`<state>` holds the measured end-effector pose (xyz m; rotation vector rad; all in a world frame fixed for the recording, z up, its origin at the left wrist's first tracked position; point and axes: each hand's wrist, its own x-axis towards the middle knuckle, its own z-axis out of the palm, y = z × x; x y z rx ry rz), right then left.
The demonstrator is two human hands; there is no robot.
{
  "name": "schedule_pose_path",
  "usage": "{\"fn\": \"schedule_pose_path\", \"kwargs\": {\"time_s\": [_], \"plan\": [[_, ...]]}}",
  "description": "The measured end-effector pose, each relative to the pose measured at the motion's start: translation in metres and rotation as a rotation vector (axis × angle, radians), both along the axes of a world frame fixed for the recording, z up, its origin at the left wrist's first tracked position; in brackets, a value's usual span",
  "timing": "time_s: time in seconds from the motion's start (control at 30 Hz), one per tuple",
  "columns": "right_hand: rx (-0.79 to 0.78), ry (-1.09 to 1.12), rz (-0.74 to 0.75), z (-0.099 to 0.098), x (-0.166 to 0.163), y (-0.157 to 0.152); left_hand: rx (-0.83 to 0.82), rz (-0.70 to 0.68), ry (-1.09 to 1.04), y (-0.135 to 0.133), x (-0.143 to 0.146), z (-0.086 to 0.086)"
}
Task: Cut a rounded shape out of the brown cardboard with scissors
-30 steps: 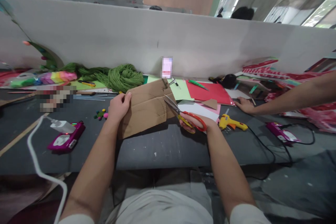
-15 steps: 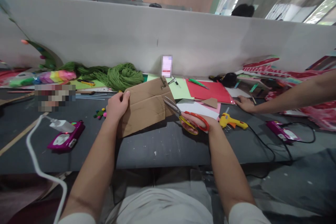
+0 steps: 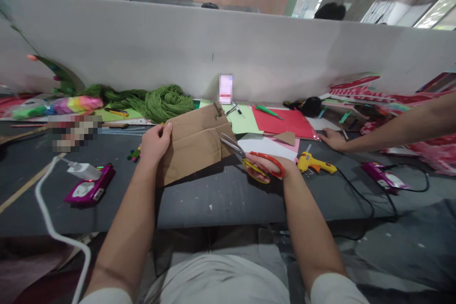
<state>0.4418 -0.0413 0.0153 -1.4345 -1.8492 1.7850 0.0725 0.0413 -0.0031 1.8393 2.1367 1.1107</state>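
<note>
A piece of brown cardboard [image 3: 192, 145] is tilted above the dark table, gripped at its left edge by my left hand [image 3: 156, 144], thumb on top. My right hand [image 3: 265, 164] is closed round the scissors [image 3: 233, 144], which have one red and one yellow handle loop. The slightly parted blades point left at the cardboard's right side, near a curved line on it. Whether they touch the board I cannot tell. A small offcut of brown cardboard [image 3: 286, 138] lies to the right, on the papers.
Green yarn [image 3: 169, 103], a red sheet [image 3: 285, 123] and pale green paper [image 3: 245, 121] lie at the back. A yellow glue gun [image 3: 315, 163] is at right, near another person's hand [image 3: 334, 140]. Purple power strips [image 3: 90, 187] sit at both sides.
My left hand and the cardboard have shifted slightly left. The scissors stay nearly in place, with a little more of their blades clear of the board's right edge.
</note>
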Motion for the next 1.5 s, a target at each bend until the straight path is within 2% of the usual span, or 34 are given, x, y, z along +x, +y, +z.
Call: {"fn": "schedule_pose_path", "kwargs": {"time_s": [0.27,0.43,0.63,0.8,0.93,1.03,1.23,1.5], "plan": [[-0.031,-0.041,-0.02,-0.003,-0.001,0.002,0.0,-0.026,0.001,0.003,0.0,-0.003],[-0.047,0.051,-0.009,-0.009,0.002,0.004,-0.036,-0.04,0.011,0.009,-0.006,-0.008],[-0.017,0.023,-0.006,-0.003,0.001,0.001,-0.164,-0.078,-0.115,0.017,-0.016,-0.017],[0.051,-0.019,0.017,-0.006,0.004,0.004,-0.219,-0.122,-0.221,0.019,-0.019,-0.017],[0.039,0.012,0.01,-0.008,0.004,0.004,-0.212,-0.054,-0.127,0.021,-0.023,-0.016],[0.015,0.066,-0.039,-0.007,0.004,0.003,-0.224,-0.063,-0.058,0.021,-0.022,-0.015],[0.003,0.046,-0.023,-0.007,0.002,0.004,-0.193,-0.07,0.013,0.018,-0.015,-0.016],[0.068,0.034,-0.063,-0.013,-0.005,0.007,-0.188,-0.131,0.117,0.006,0.013,-0.011]]}}
